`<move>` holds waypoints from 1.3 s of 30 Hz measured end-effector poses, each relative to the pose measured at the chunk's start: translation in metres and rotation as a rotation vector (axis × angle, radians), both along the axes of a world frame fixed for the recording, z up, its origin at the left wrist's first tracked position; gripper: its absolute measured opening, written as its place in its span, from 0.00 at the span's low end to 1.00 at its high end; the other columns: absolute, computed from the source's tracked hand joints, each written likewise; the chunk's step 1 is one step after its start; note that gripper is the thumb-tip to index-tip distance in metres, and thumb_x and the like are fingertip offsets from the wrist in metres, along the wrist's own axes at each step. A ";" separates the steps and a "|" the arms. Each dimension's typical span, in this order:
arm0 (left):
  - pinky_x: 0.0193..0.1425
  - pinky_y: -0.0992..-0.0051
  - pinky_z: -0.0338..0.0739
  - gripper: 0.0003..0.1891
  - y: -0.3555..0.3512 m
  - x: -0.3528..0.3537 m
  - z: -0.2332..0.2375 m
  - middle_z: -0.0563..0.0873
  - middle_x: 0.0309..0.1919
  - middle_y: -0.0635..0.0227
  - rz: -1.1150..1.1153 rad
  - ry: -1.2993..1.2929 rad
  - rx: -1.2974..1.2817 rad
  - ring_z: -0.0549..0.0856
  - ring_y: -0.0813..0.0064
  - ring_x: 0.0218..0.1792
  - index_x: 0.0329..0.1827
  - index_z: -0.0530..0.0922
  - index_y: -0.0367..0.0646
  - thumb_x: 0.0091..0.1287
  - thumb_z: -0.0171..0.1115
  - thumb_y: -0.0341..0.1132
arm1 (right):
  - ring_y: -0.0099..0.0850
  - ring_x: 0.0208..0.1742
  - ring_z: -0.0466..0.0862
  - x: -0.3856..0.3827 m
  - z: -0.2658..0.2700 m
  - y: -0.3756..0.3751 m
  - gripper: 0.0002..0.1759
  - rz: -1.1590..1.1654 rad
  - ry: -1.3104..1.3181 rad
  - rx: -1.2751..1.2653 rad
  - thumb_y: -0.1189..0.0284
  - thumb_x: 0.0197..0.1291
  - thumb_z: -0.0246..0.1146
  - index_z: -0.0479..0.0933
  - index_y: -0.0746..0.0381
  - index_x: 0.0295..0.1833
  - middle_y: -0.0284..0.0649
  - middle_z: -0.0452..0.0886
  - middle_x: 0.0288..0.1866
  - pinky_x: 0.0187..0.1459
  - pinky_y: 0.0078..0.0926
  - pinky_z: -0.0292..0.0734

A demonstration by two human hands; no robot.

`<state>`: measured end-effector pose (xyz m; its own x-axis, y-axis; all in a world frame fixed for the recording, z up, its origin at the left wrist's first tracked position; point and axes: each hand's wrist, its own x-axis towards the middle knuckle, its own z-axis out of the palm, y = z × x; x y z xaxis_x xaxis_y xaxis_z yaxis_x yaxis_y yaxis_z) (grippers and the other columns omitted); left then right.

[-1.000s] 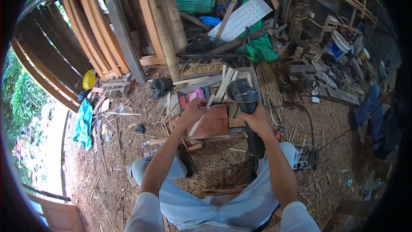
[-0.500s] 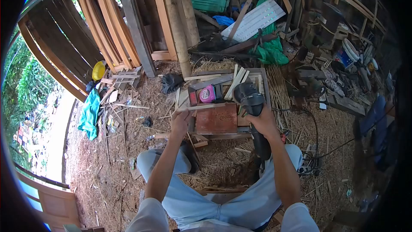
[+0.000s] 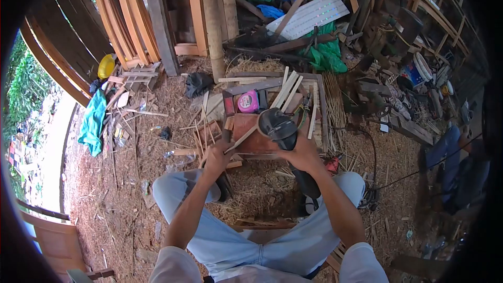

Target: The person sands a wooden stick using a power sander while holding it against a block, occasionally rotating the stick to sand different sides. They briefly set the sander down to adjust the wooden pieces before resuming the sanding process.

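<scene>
The ground (image 3: pixel 133 178) of a cluttered work area is covered with shavings and wood scraps, and a low worktop (image 3: pixel 322 94) with a raised frame is set in front of the seated person's spread knees. A black power tool (image 3: pixel 301 170) is gripped by the right hand (image 3: pixel 304 152), its fingers closed around the body, and its round head (image 3: pixel 279 127) is held over the worktop's near half. A thin wooden strip (image 3: pixel 244 138) is pinched in the left hand (image 3: pixel 216 158), near the worktop's near left corner, and is slanted up toward the head; whether the two are touching cannot be told. The hands are held apart. A short dark piece (image 3: pixel 226 135) is seen just beyond the left fingers, probably a handle, though it is too small to be sure. A reddish board (image 3: pixel 243 124) is partly covered by the strip and the head. A pink tape measure (image 3: pixel 248 101) is placed toward the far left corner, and pale strips (image 3: pixel 287 90) are laid slantwise to its right. Beyond that corner, a black bag (image 3: pixel 199 84) is left on the ground.
</scene>
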<state>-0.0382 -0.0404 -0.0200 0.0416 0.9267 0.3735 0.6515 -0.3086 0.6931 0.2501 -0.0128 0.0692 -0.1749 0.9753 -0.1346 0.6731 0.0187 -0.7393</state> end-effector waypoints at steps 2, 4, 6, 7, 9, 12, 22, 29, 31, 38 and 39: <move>0.40 0.65 0.79 0.12 0.001 0.001 -0.001 0.86 0.33 0.55 0.008 -0.017 -0.008 0.87 0.57 0.37 0.44 0.85 0.36 0.56 0.73 0.27 | 0.56 0.52 0.83 -0.010 -0.005 -0.006 0.40 0.070 0.081 0.028 0.60 0.43 0.73 0.69 0.69 0.60 0.60 0.83 0.48 0.53 0.47 0.78; 0.39 0.64 0.78 0.13 0.005 0.002 -0.004 0.85 0.32 0.53 0.025 0.018 0.072 0.86 0.54 0.35 0.42 0.86 0.36 0.54 0.74 0.26 | 0.57 0.50 0.83 -0.022 0.009 -0.011 0.39 0.059 0.054 -0.048 0.60 0.42 0.73 0.69 0.69 0.58 0.60 0.82 0.47 0.51 0.48 0.77; 0.38 0.63 0.78 0.13 0.005 0.001 -0.005 0.84 0.32 0.53 0.028 0.024 0.040 0.86 0.53 0.35 0.40 0.86 0.36 0.52 0.75 0.26 | 0.57 0.49 0.83 -0.028 0.008 -0.012 0.39 0.124 -0.010 -0.090 0.62 0.42 0.73 0.68 0.71 0.58 0.61 0.82 0.45 0.50 0.48 0.77; 0.39 0.63 0.78 0.12 0.006 0.000 -0.005 0.85 0.33 0.52 0.026 0.040 0.056 0.86 0.53 0.36 0.40 0.86 0.35 0.52 0.75 0.26 | 0.57 0.49 0.83 -0.029 0.006 -0.011 0.39 0.128 -0.014 -0.091 0.62 0.42 0.73 0.68 0.71 0.58 0.61 0.82 0.45 0.50 0.48 0.77; 0.40 0.64 0.78 0.12 0.004 -0.003 -0.010 0.85 0.34 0.52 0.027 0.051 0.067 0.86 0.53 0.37 0.40 0.85 0.35 0.52 0.75 0.26 | 0.55 0.48 0.84 -0.031 -0.001 -0.010 0.42 0.131 -0.032 -0.102 0.59 0.41 0.74 0.67 0.69 0.61 0.59 0.82 0.47 0.50 0.45 0.78; 0.43 0.63 0.79 0.12 0.004 -0.003 -0.016 0.86 0.36 0.51 0.025 -0.028 -0.003 0.87 0.53 0.40 0.42 0.85 0.34 0.53 0.73 0.25 | 0.55 0.49 0.83 -0.030 -0.003 -0.007 0.42 0.108 -0.050 -0.087 0.60 0.41 0.74 0.67 0.69 0.61 0.58 0.82 0.47 0.51 0.46 0.77; 0.43 0.64 0.78 0.11 0.000 0.000 0.000 0.84 0.35 0.52 0.012 -0.051 -0.080 0.85 0.53 0.39 0.42 0.85 0.34 0.56 0.72 0.26 | 0.55 0.52 0.83 -0.008 -0.001 0.013 0.40 0.050 0.001 0.027 0.61 0.41 0.75 0.70 0.70 0.58 0.59 0.83 0.47 0.53 0.45 0.76; 0.42 0.63 0.77 0.12 0.000 -0.001 -0.001 0.85 0.33 0.54 0.005 -0.041 -0.093 0.86 0.54 0.38 0.41 0.84 0.33 0.56 0.74 0.29 | 0.54 0.52 0.84 0.013 -0.006 0.036 0.42 -0.082 -0.076 -0.032 0.53 0.43 0.73 0.70 0.64 0.62 0.55 0.84 0.48 0.52 0.44 0.78; 0.41 0.63 0.77 0.12 0.001 0.000 -0.001 0.85 0.33 0.54 0.005 -0.062 -0.079 0.86 0.54 0.37 0.41 0.84 0.33 0.55 0.74 0.28 | 0.54 0.52 0.84 0.013 -0.001 0.037 0.42 -0.085 -0.072 -0.038 0.52 0.44 0.73 0.69 0.64 0.62 0.56 0.84 0.48 0.51 0.45 0.78; 0.44 0.59 0.78 0.11 -0.004 -0.001 0.010 0.84 0.35 0.53 -0.031 -0.016 -0.076 0.85 0.48 0.39 0.46 0.82 0.34 0.60 0.65 0.23 | 0.55 0.53 0.83 0.001 0.014 0.014 0.41 -0.002 -0.013 -0.007 0.58 0.43 0.74 0.69 0.65 0.63 0.56 0.83 0.50 0.53 0.46 0.77; 0.44 0.59 0.78 0.11 -0.004 0.000 0.011 0.84 0.35 0.53 -0.030 -0.015 -0.080 0.85 0.48 0.39 0.46 0.82 0.34 0.60 0.65 0.23 | 0.55 0.53 0.83 -0.002 0.018 0.009 0.41 0.026 -0.001 0.019 0.60 0.43 0.74 0.69 0.66 0.63 0.57 0.83 0.50 0.53 0.46 0.77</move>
<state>-0.0387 -0.0447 -0.0091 0.0649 0.9521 0.2988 0.6325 -0.2708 0.7257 0.2477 -0.0041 0.0873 -0.1997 0.9730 -0.1160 0.6732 0.0502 -0.7378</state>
